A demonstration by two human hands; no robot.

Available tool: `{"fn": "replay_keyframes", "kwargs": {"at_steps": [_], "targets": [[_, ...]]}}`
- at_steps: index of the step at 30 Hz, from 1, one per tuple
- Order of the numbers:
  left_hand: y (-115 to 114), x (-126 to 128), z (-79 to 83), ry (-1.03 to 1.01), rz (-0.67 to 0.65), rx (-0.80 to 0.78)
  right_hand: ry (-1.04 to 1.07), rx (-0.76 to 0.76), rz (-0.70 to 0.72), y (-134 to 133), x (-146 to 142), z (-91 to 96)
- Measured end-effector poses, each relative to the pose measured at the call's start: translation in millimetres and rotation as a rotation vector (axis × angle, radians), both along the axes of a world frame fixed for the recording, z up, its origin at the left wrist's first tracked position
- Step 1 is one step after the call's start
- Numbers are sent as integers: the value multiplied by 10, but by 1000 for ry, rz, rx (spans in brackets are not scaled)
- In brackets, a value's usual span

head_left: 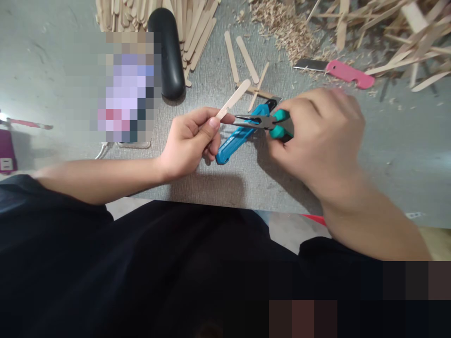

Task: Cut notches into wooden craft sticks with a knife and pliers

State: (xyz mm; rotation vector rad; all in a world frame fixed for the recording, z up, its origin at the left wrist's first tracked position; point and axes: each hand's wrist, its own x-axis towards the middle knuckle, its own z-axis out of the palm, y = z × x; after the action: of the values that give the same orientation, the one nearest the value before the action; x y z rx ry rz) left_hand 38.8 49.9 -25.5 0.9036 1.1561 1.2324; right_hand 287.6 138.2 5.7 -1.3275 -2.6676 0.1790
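Pinched between thumb and fingers of my left hand point(192, 138) is a wooden popsicle stick point(235, 97), slanting up to the right, with a small notch in its edge near my thumb. My right hand point(317, 136) grips green-handled needle-nose pliers point(262, 122). The plier jaws are slightly parted and point left, their tips close to my left fingertips; whether they touch the stick I cannot tell. Beneath the pliers a blue utility knife point(234, 143) lies on the table. Just beyond it, two narrow wooden pieces point(259, 90) lie crossed.
Two loose popsicle sticks point(247, 59) lie ahead. A black case point(167, 54) sits by a pile of sticks point(200, 33). A pink folding knife point(350, 74) with its blade out lies near wood shavings point(287, 26) and a heap of cut sticks point(398, 40). A blurred-out screen stands left.
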Motion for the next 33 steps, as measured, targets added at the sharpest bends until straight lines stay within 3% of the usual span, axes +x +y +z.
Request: {"fn": "replay_keyframes", "kwargs": {"at_steps": [6, 14, 21, 28, 33], "targets": [[9, 7, -31, 19, 35, -28, -17, -62, 13, 8, -10, 0], [34, -7, 12, -5, 73, -87, 22, -2, -34, 16, -4, 8], [3, -10, 30, -40, -12, -25, 91, -167, 12, -28, -66, 53], [-31, -7, 57, -64, -102, 36, 246, -265, 16, -92, -104, 93], [-28, -9, -9, -58, -148, 104, 331, -283, 36, -114, -76, 58]]}}
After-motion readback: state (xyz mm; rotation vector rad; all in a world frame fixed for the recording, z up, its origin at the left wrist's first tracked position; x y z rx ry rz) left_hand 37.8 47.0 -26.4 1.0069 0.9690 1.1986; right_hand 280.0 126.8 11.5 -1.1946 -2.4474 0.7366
